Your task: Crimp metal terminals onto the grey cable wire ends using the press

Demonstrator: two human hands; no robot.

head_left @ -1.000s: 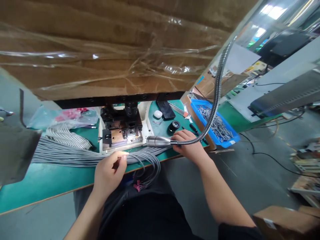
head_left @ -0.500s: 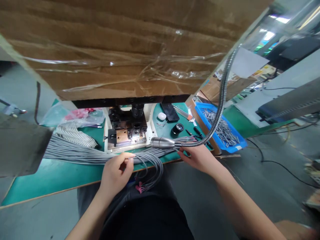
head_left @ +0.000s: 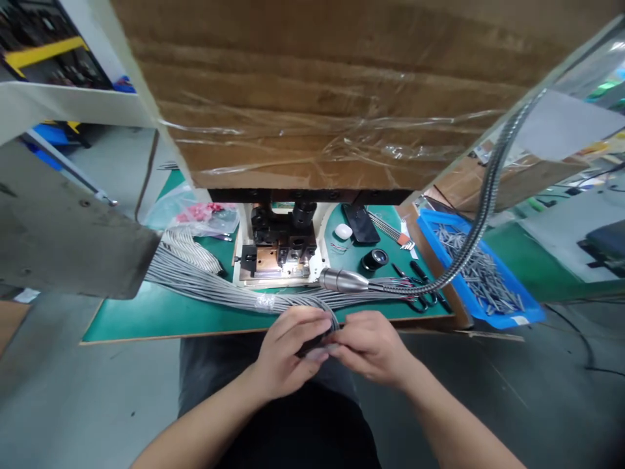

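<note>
A bundle of thin grey cables [head_left: 215, 291] lies along the front of the green bench, with a band of clear tape [head_left: 265, 301] around it. Its loose end curves over the bench edge into my hands. My left hand [head_left: 288, 355] is curled around the curved grey cables. Close against it, my right hand [head_left: 374, 345] is closed, thumb and fingertips pinching at the same cables. The cable ends are hidden between my fingers. Behind the bundle stands a press machine [head_left: 278, 251] with a copper-coloured block.
A flexible metal lamp [head_left: 344, 280] reaches over the bench from the right. Beyond it are a magnifier loupe [head_left: 375, 259], a black phone [head_left: 361, 223], scissors [head_left: 417, 303] and a blue tray [head_left: 532, 314] of grey pieces. A large cardboard sheet [head_left: 312, 98] hangs overhead.
My hands have come together in front of the bench edge; the right moved left from the cables' far end. The hanging cable loop is now gathered in them. The view has shifted left.
</note>
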